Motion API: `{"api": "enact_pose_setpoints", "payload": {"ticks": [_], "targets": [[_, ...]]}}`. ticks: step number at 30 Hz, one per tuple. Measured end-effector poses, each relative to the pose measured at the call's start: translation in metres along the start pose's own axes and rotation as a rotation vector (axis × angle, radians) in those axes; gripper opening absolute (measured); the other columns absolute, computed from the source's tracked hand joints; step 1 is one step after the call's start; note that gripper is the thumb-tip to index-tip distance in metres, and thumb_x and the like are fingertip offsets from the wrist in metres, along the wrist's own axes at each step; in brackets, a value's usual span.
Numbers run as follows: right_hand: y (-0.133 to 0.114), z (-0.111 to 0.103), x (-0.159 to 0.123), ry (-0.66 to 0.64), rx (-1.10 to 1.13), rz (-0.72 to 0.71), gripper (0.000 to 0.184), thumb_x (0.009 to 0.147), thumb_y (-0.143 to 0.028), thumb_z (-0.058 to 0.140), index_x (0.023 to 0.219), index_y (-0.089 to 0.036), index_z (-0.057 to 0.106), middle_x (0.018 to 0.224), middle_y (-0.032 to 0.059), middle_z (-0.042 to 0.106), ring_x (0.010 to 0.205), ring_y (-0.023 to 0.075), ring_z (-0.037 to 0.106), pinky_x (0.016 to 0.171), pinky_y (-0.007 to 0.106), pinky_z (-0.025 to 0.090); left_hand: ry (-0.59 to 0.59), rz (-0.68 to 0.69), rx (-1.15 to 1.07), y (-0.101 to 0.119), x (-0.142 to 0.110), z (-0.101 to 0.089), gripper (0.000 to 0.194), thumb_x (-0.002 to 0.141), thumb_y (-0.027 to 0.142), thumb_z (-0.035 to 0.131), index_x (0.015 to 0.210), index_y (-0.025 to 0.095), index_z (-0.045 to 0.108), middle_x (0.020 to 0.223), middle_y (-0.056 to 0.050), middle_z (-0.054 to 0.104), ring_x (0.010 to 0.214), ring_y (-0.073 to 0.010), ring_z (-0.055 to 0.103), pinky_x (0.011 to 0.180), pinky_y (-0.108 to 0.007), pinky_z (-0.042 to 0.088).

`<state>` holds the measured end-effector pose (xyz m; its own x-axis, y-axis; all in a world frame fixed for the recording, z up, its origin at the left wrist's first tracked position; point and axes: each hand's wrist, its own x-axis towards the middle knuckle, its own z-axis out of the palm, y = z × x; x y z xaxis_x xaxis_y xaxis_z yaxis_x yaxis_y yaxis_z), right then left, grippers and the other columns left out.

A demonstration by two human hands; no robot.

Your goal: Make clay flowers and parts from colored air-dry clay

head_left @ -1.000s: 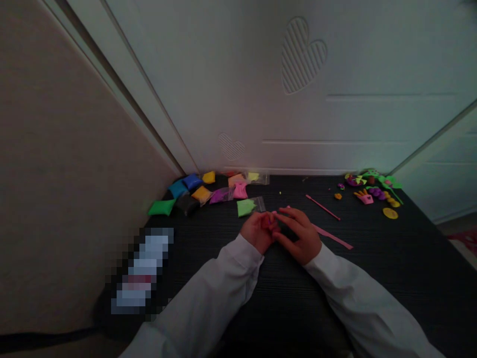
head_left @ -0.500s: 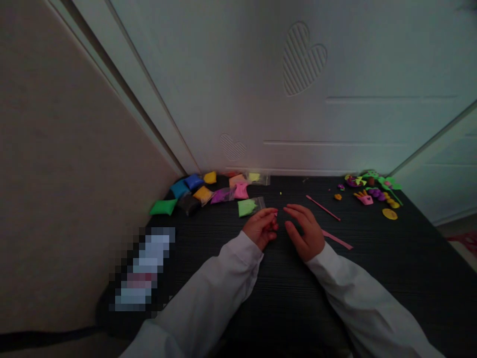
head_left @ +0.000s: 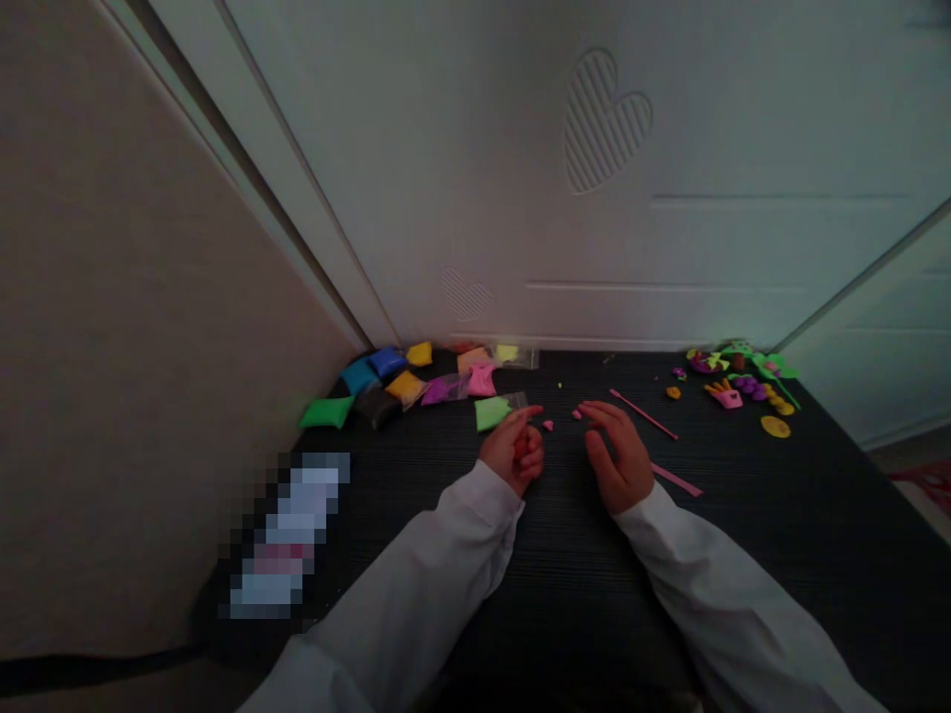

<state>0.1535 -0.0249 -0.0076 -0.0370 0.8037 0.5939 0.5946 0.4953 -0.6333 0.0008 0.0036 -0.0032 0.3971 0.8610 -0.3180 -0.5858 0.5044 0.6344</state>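
Observation:
My left hand is at the middle of the dark table, index finger stretched out and the other fingers loosely curled; I make out nothing held. Just off its fingertip lies a small pink clay piece. A second pink bit is by the fingertips of my right hand, which rests with fingers extended and thumb apart. Partly behind that hand is a flat pink clay tool. Farther back lies a thin pink stick tool. A bag of light green clay is just beyond my left hand.
Several bags of coloured clay, among them a green one and a pink one, line the back left. At the back right are shaped clay pieces, including a pink cup and a yellow disc. A blurred-out screen sits at left.
My hands have moved apart, the right one shifting rightward. The pink piece that was at my left fingertips now lies on the table, and a second pink bit shows near my right fingertips.

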Motion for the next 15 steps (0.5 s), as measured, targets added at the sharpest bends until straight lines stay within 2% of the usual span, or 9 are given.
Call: {"api": "enact_pose_setpoints", "payload": {"ticks": [4, 6, 8, 10, 11, 13, 15], "targets": [[0.0041, 0.0013, -0.0004, 0.111, 0.07, 0.071, 0.032, 0.082, -0.026, 0.033, 0.11, -0.019, 0.046, 0.11, 0.0093, 0.049, 0.102, 0.0209, 0.047, 0.083, 0.04, 0.042, 0.069, 0.025, 0.013, -0.0027, -0.0015, 0.0032, 0.009, 0.074, 0.028, 0.048, 0.077, 0.022, 0.043, 0.038, 0.011, 0.023, 0.026, -0.0022, 0.015, 0.029, -0.011, 0.01], [0.0035, 0.0029, -0.0009, 0.123, 0.098, 0.081, 0.032, 0.083, -0.026, 0.031, 0.111, -0.019, 0.045, 0.111, 0.0097, 0.048, 0.102, 0.0209, 0.046, 0.082, 0.04, 0.043, 0.074, 0.064, 0.016, -0.0047, -0.0012, 0.0039, 0.009, 0.074, 0.028, 0.047, 0.079, 0.022, 0.043, 0.038, 0.011, 0.024, 0.026, -0.0024, 0.018, 0.028, -0.011, 0.012], [0.0019, 0.0044, -0.0011, 0.115, 0.114, 0.068, 0.033, 0.083, -0.025, 0.031, 0.112, -0.019, 0.043, 0.113, 0.01, 0.047, 0.104, 0.0208, 0.044, 0.083, 0.04, 0.042, 0.048, 0.08, 0.027, -0.0071, -0.0002, 0.0043, 0.016, 0.073, 0.027, 0.049, 0.088, 0.022, 0.044, 0.043, 0.009, 0.035, 0.029, -0.0041, 0.031, 0.029, -0.013, 0.022], [0.0006, 0.005, -0.0007, 0.102, 0.107, 0.052, 0.034, 0.082, -0.024, 0.032, 0.114, -0.019, 0.042, 0.113, 0.01, 0.046, 0.106, 0.0208, 0.043, 0.086, 0.041, 0.04, 0.031, 0.075, 0.04, -0.009, 0.0009, 0.0039, 0.025, 0.072, 0.026, 0.051, 0.096, 0.022, 0.044, 0.053, 0.005, 0.047, 0.042, -0.008, 0.048, 0.035, -0.017, 0.034], [0.0003, 0.0048, -0.0001, 0.1, 0.093, 0.047, 0.034, 0.081, -0.023, 0.034, 0.113, -0.019, 0.042, 0.113, 0.01, 0.046, 0.106, 0.021, 0.043, 0.087, 0.042, 0.04, 0.031, 0.069, 0.044, -0.0093, 0.0014, 0.0033, 0.025, 0.072, 0.027, 0.051, 0.096, 0.021, 0.045, 0.056, 0.004, 0.05, 0.045, -0.0093, 0.051, 0.037, -0.018, 0.037], [0.0003, 0.0036, 0.0014, 0.099, 0.05, 0.044, 0.032, 0.079, -0.023, 0.039, 0.111, -0.019, 0.045, 0.112, 0.0099, 0.047, 0.106, 0.0217, 0.043, 0.086, 0.042, 0.039, 0.033, 0.057, 0.034, -0.008, 0.0022, 0.001, 0.019, 0.073, 0.032, 0.049, 0.087, 0.019, 0.049, 0.048, 0.005, 0.046, 0.036, -0.0075, 0.044, 0.032, -0.017, 0.031], [0.0009, 0.0017, 0.0028, 0.105, 0.007, 0.045, 0.03, 0.077, -0.023, 0.043, 0.107, -0.02, 0.048, 0.109, 0.0098, 0.049, 0.105, 0.022, 0.043, 0.086, 0.042, 0.039, 0.018, 0.035, -0.006, -0.0041, 0.0025, -0.0022, 0.022, 0.075, 0.038, 0.045, 0.072, 0.017, 0.049, 0.034, 0.008, 0.031, 0.024, -0.0041, 0.024, 0.027, -0.014, 0.016]]}}
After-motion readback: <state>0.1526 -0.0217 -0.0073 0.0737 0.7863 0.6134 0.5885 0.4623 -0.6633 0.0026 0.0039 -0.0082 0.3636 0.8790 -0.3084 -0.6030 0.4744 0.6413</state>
